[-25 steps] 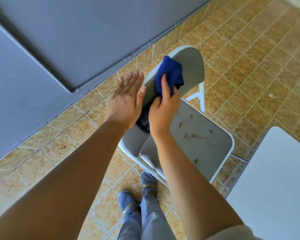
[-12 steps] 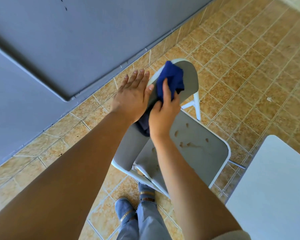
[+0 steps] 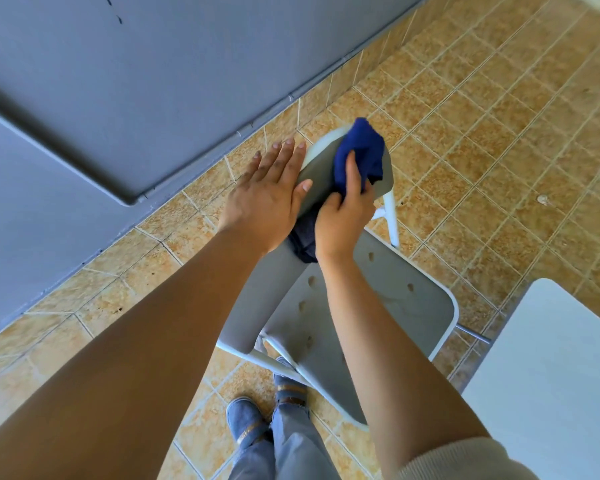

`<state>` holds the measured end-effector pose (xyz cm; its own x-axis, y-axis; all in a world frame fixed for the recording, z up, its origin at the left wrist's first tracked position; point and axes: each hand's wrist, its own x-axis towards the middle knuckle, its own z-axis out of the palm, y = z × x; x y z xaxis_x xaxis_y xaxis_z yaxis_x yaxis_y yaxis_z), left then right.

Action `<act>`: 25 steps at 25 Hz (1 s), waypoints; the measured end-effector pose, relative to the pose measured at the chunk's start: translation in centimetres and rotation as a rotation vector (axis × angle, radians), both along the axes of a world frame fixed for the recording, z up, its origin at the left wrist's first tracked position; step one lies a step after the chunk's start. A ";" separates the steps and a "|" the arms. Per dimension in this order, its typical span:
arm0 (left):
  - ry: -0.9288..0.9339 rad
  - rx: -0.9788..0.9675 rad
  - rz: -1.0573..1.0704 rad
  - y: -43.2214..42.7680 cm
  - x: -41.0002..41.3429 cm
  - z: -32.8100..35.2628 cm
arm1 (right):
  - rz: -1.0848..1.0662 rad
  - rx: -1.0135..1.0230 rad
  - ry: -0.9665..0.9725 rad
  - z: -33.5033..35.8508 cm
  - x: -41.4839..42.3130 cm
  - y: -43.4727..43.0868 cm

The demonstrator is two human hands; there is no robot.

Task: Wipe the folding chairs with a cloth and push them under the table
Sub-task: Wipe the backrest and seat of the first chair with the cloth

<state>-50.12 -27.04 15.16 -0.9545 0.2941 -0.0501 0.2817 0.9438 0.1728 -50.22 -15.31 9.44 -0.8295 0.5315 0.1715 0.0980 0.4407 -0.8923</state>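
Observation:
A grey folding chair [image 3: 388, 306] with a white frame stands on the tiled floor below me, its seat marked with brown spots. My right hand [image 3: 343, 216] presses a dark blue cloth [image 3: 359, 154] against the upper part of the chair's backrest [image 3: 317, 181]. My left hand [image 3: 264, 199] lies flat with fingers spread against the back side of the backrest, bracing it. A white table [image 3: 555, 375] corner shows at the lower right.
A large grey panel [image 3: 136, 81] leans along the left, its edge meeting the orange tiled floor [image 3: 482, 116]. My shoes [image 3: 246, 420] and jeans are below the chair. Open floor stretches to the upper right.
My right hand has slid the cloth further up the backrest toward its top edge. My left hand has stayed flat on the back of it.

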 end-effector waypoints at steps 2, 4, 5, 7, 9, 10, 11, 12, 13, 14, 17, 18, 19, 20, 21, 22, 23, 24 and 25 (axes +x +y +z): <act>-0.016 0.016 0.003 0.0 0.0 0.1 | 0.107 0.046 0.054 -0.3 3.2 -1.9; -0.006 0.017 0.005 -0.1 0.0 0.1 | 0.133 0.074 -0.013 -2.6 6.5 -2.3; 0.004 0.009 0.004 -0.1 0.0 0.1 | 0.103 0.056 -0.067 -3.9 7.1 -1.6; 0.004 -0.001 0.003 -0.1 0.0 0.0 | 0.002 -0.004 -0.222 -5.2 5.2 0.8; -0.006 -0.003 0.004 0.0 0.0 0.0 | -0.065 -0.049 -0.358 -4.5 1.6 3.2; -0.006 0.000 0.004 0.0 0.0 0.0 | -0.082 -0.046 -0.355 -3.6 -0.4 4.0; -0.005 0.001 0.002 0.0 -0.1 0.0 | -0.092 -0.035 -0.298 -2.4 -1.9 4.1; -0.005 0.001 0.000 0.0 -0.1 0.1 | -0.086 -0.019 -0.199 -1.2 -2.7 3.6; -0.002 -0.002 -0.002 0.0 0.0 0.0 | -0.056 -0.002 -0.098 -0.2 -2.7 2.5; 0.004 -0.003 -0.004 0.0 0.0 0.1 | -0.003 0.017 -0.021 0.4 -1.9 1.2; 0.007 0.006 -0.001 0.0 0.0 0.0 | 0.113 0.033 0.010 -1.8 3.2 -0.9; 0.006 0.012 0.001 0.0 -0.1 0.0 | 0.100 0.009 -0.031 -3.0 4.1 -0.5; 0.007 0.018 0.002 0.0 0.0 0.0 | 0.059 -0.034 -0.110 -4.3 4.1 0.5; 0.009 0.023 0.004 0.0 0.0 -0.1 | 0.008 -0.069 -0.215 -5.0 3.2 1.8; 0.010 0.024 0.005 -0.1 0.0 -0.1 | -0.043 -0.095 -0.321 -5.4 1.7 3.3; 0.011 0.021 0.003 -0.1 -0.1 -0.2 | -0.082 -0.122 -0.406 -5.3 0.0 4.7; 0.009 0.014 0.001 -0.1 -0.1 -0.2 | -0.109 -0.143 -0.457 -4.7 -1.7 6.0; 0.006 0.005 0.001 -0.1 -0.1 -0.3 | -0.120 -0.143 -0.475 -3.8 -3.3 7.0; 0.005 -0.003 0.001 -0.1 -0.2 -0.3 | -0.107 -0.117 -0.451 -2.8 -4.6 7.5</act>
